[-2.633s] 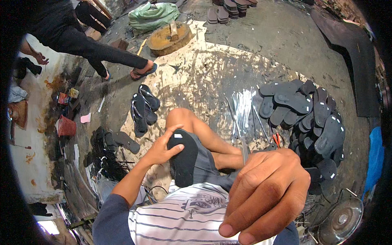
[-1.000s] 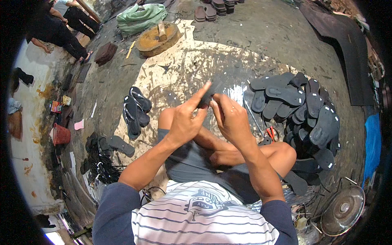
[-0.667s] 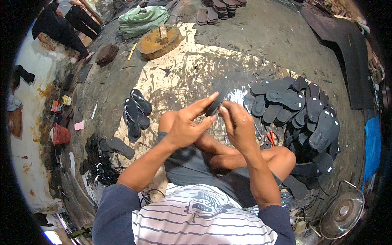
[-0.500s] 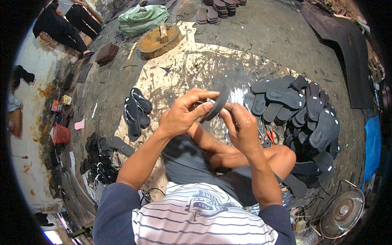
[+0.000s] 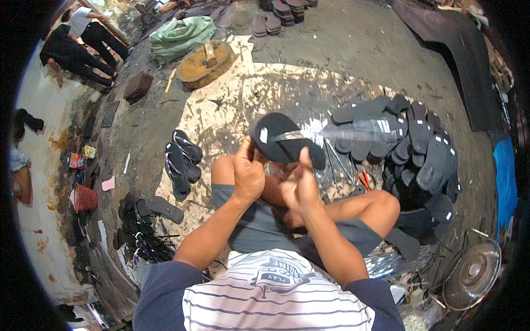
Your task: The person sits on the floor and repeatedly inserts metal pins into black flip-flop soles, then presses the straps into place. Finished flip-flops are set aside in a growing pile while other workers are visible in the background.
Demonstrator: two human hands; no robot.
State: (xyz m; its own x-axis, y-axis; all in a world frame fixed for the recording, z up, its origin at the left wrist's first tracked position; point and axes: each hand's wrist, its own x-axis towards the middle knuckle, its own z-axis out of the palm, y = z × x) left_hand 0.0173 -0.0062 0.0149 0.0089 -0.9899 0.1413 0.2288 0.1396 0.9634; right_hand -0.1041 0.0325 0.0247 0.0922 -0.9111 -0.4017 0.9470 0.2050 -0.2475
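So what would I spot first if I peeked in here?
Probably the black flip-flop sole that both hands are holding up in the middle, left hand and right hand. Next, the big heap of black soles on the floor to the right, and the round yellow block farther back.

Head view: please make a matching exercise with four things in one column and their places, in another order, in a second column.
Things:
1. black sole
2. sole pile
3. fan
4. red basket

Places:
A. floor, lower right
B. floor, far left
C. held in both hands
D. floor, to the person's right

Pairs: 1-C, 2-D, 3-A, 4-B. The left hand and right hand hold the sole above the knees.
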